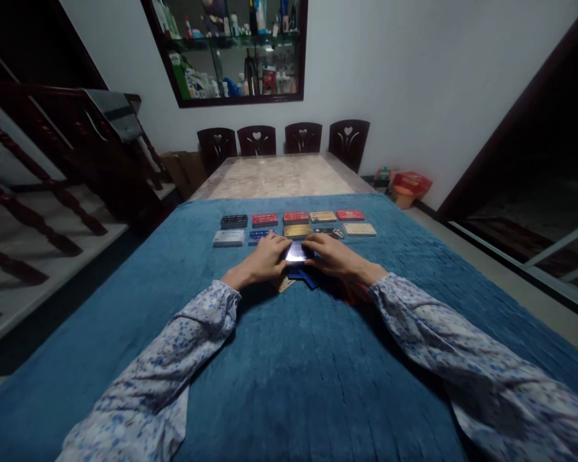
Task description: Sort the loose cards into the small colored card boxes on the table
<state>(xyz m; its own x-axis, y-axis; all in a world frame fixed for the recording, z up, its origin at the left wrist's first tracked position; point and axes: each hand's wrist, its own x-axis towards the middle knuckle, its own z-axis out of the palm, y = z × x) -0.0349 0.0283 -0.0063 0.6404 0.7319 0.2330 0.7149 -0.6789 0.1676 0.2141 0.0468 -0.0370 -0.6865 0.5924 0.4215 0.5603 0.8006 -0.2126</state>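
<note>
Blue cloth (279, 372) covers the near part of a long table (279, 176), probably so that flat cards do not slide and are easy to pick up; the far end stays bare, and dark chairs (296, 142) stand behind it. On the cloth, small stacks are laid in two rows, among them a black stack (234, 221), a red stack (350, 215) and a white stack (228, 238). Each seems to be kept apart by its colour, with its top face visible, so one can tell them quickly. Just before these rows is the shiny card (297, 251). The left hand (264, 256) holds its left side and the right hand (340, 256) its right side, with fingers bent and narrow; I suppose that two sides are held to keep it level and aligned. Whether it is one card or several, I cannot tell, because of the glare. Under and near the hands lie loose blue cards (309, 280) and a tan card (284, 283), turned at different angles, as if not arranged yet.
</note>
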